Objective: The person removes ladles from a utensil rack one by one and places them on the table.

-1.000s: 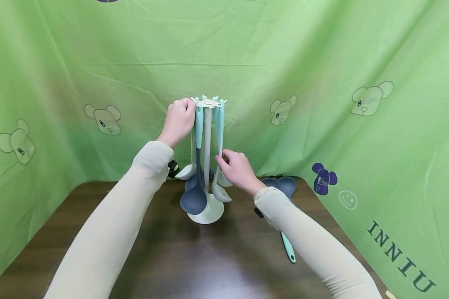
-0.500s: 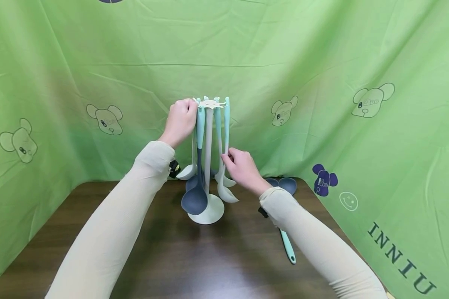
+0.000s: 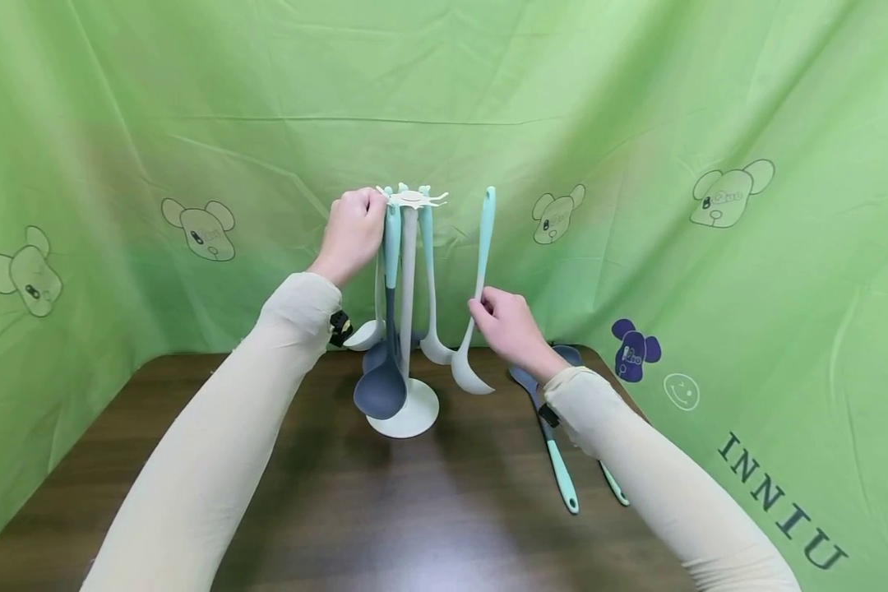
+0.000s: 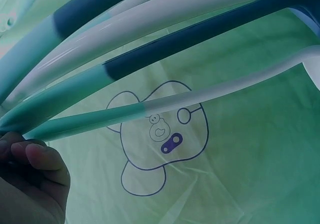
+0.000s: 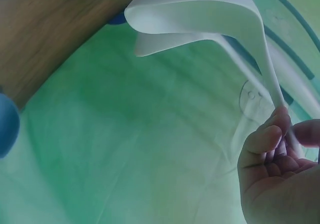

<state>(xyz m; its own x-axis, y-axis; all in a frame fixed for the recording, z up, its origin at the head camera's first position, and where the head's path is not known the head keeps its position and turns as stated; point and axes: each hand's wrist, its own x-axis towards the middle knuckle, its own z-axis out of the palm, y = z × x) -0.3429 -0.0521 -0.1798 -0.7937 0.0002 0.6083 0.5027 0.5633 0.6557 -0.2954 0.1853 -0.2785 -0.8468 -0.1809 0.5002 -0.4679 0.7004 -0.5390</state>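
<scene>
My right hand pinches the pale shaft of a white ladle with a mint handle. The ladle stands apart from the rack, its handle pointing up and its bowl down. At the top of a white utensil rack, my left hand grips the hooked rim from the left; its exact hold is partly hidden. A dark grey ladle hangs at the front of the rack. Another white ladle hangs on its right side, and more utensils hang behind. In the right wrist view the held ladle's bowl is near.
A dark grey utensil with a mint handle lies on the brown table at the right. A second mint handle shows under my right sleeve. Green printed cloth surrounds the table's back and sides.
The white ladle in my right hand has come off the rack's right side and moved to the right. My left hand stays at the rack's top.
</scene>
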